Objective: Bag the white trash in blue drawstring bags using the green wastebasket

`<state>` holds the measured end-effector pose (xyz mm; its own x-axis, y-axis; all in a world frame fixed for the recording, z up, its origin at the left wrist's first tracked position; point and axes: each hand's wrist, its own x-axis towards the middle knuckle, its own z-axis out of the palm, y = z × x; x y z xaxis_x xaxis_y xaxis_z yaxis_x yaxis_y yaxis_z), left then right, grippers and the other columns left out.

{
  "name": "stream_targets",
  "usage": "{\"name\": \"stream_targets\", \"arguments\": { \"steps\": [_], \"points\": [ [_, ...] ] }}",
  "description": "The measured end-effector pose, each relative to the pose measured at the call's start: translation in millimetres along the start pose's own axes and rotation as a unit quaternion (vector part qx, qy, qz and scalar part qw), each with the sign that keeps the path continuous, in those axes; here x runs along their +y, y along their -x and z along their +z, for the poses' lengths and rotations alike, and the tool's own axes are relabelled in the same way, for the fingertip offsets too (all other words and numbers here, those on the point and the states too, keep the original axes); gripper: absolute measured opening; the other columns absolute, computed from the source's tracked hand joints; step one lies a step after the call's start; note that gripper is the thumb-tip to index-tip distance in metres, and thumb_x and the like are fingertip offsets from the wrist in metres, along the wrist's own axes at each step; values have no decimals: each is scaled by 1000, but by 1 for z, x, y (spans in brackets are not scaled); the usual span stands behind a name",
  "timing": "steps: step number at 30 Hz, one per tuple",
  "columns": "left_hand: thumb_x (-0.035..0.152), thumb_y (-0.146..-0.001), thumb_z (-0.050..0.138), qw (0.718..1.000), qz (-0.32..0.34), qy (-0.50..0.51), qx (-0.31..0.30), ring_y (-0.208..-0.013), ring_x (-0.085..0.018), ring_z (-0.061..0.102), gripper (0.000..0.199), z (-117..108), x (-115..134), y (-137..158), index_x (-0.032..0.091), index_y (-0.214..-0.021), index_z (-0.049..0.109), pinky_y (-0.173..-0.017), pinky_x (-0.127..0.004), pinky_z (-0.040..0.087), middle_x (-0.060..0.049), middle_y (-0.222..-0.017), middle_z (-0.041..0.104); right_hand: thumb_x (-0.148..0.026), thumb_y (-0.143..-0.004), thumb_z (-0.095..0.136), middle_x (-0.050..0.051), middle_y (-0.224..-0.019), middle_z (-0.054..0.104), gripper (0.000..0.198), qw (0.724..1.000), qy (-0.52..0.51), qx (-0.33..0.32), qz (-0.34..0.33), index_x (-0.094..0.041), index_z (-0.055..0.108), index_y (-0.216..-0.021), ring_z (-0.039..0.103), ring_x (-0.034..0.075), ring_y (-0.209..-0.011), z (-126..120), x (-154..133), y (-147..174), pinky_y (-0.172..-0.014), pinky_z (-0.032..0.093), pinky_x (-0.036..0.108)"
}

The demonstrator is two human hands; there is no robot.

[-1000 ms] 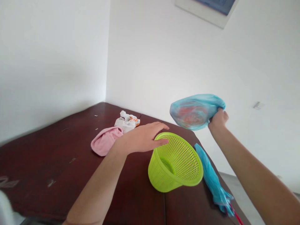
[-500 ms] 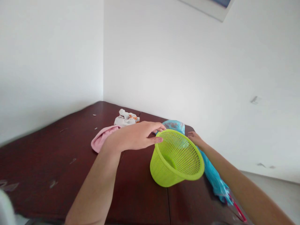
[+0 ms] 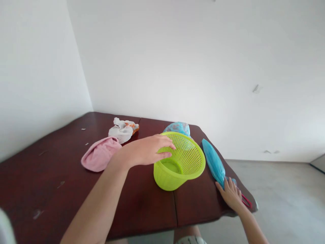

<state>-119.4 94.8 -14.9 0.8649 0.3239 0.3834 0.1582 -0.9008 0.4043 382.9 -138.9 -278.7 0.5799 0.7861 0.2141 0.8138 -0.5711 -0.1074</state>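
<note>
Fingers of the right hand [image 3: 230, 195] spread on the blue bundle [image 3: 213, 160] near the bench [image 3: 144, 210] edge, hold unclear; a nudge could drop it. The left hand [image 3: 147, 149], half-open, seemingly empty, could tip the green basket [image 3: 166, 179] beneath.

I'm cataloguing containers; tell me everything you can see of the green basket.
The lime-green basket looks like plastic, with a solid rim, flaring perforated walls and a narrower round base. It stands upright on the dark brown table, mouth open, in front of a blue bag. The left hand is over its left rim; whether they touch is hard to tell.
</note>
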Motion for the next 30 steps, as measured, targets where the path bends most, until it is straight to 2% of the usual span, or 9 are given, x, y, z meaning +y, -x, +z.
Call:
{"name": "stream_targets", "arguments": {
  "steps": [2, 4, 6, 9, 11, 14, 17, 23, 30],
  "points": [
    [42, -117, 76, 1000, 4, -2, 4, -148, -34, 78, 27, 13, -11, -9, 33, -141, 87, -133, -54, 57, -6, -152, 86, -67, -108, 35, 32, -177, 62, 85, 998, -24, 39, 37, -12, 68, -164, 53, 53, -173, 23, 3, 15, -138, 42, 76],
    [44, -121, 70, 998, 17, 6, 53, -147, -32, 78, 27, 25, -22, -7, 31, -137, 87, -133, -54, 56, -8, -149, 87, -66, -111, 30, 29, -178, 63, 84, 995, -47, 73, 43, -13, 68, -163, 56, 51, -172, 36, 5, 20, -142, 40, 72],
    [45, -126, 60, 988, 19, 34, 151, -149, -30, 75, 31, 40, -34, 10, 29, -136, 84, -134, -53, 54, -10, -151, 85, -69, -112, 31, 28, -172, 68, 81, 993, -54, 95, 38, -14, 69, -159, 64, 53, -163, 40, 6, 21, -139, 45, 72],
    [51, -128, 49, 940, -24, 74, 333, -148, -31, 73, 40, 74, -54, 59, 25, -132, 80, -132, -55, 55, -14, -152, 81, -75, -112, 36, 27, -163, 75, 79, 990, -51, 126, 35, -16, 69, -152, 72, 56, -150, 38, 8, 20, -135, 47, 74],
    [59, -127, 45, 911, -75, 65, 399, -150, -35, 70, 46, 101, -67, 94, 25, -133, 77, -130, -58, 55, -17, -154, 78, -77, -111, 39, 25, -155, 79, 76, 987, -56, 148, 26, -19, 69, -150, 75, 56, -145, 36, 8, 20, -133, 48, 74],
    [62, -125, 48, 901, -159, 67, 399, -142, -36, 72, 44, 134, -83, 124, 26, -136, 71, -109, -50, 64, -19, -154, 75, -77, -111, 39, 25, -149, 81, 75, 984, -60, 167, 8, -21, 69, -151, 76, 55, -141, 33, 6, 21, -129, 52, 73],
    [52, -124, 54, 899, -215, 79, 373, -134, -32, 75, 34, 151, -90, 125, 24, -138, 67, -106, -45, 62, -17, -150, 75, -77, -112, 35, 27, -154, 78, 78, 986, -46, 163, -1, -18, 70, -150, 75, 56, -143, 31, 4, 22, -129, 53, 72],
    [39, -121, 59, 920, -266, 75, 277, -113, -27, 77, 26, 157, -100, 116, 24, -137, 72, -101, -40, 60, -11, -133, 79, -75, -115, 31, 27, -157, 79, 82, 991, -21, 133, 12, -13, 76, -144, 76, 55, -139, 32, 5, 21, -127, 55, 70],
    [35, -117, 58, 907, -303, 76, 281, -99, -26, 75, 21, 159, -115, 126, 22, -118, 74, -92, -39, 59, -9, -115, 82, -64, -119, 25, 28, -156, 79, 79, 989, -50, 141, -8, -12, 72, -156, 77, 52, -140, 30, 6, 22, -129, 53, 69]
  ]
}}
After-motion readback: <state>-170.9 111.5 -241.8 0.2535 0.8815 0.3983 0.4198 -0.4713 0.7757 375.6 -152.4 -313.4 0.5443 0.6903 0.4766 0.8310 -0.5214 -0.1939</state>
